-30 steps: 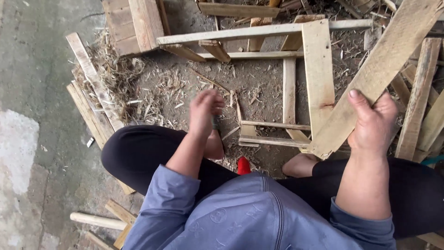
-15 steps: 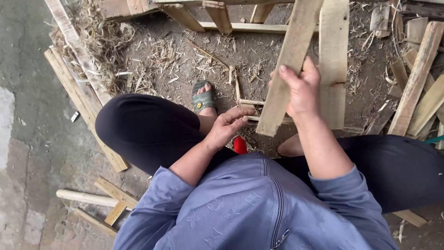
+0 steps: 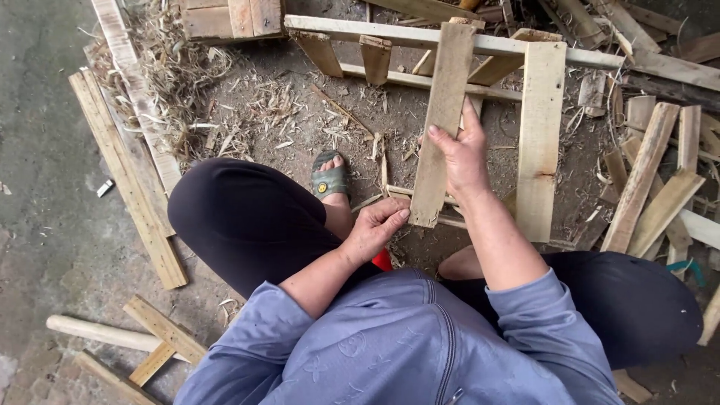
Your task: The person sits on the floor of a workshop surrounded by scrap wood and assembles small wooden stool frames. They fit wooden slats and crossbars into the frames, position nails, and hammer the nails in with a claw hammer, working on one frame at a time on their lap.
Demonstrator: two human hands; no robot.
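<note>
A pale wooden slat (image 3: 441, 112) stands nearly upright in front of me, over a partly built wooden frame (image 3: 540, 135) on the dirt. My right hand (image 3: 465, 154) grips the slat around its middle. My left hand (image 3: 377, 225) is closed at the slat's lower end, fingertips touching its bottom corner; whether it holds something small is hidden. I sit low with black trousers and a blue jacket, my left foot in a green sandal (image 3: 330, 180) on the ground.
Long planks (image 3: 127, 176) lie at the left on the concrete. Loose slats (image 3: 652, 187) are piled at the right. Wood shavings and straw (image 3: 187, 82) cover the dirt. A round stick and short offcuts (image 3: 120, 337) lie at the lower left. Something red (image 3: 382, 259) shows by my knee.
The right hand swung the slat from a steep slant at the right to nearly upright in the centre. The left hand left the ground near my foot and came to the slat's lower end.
</note>
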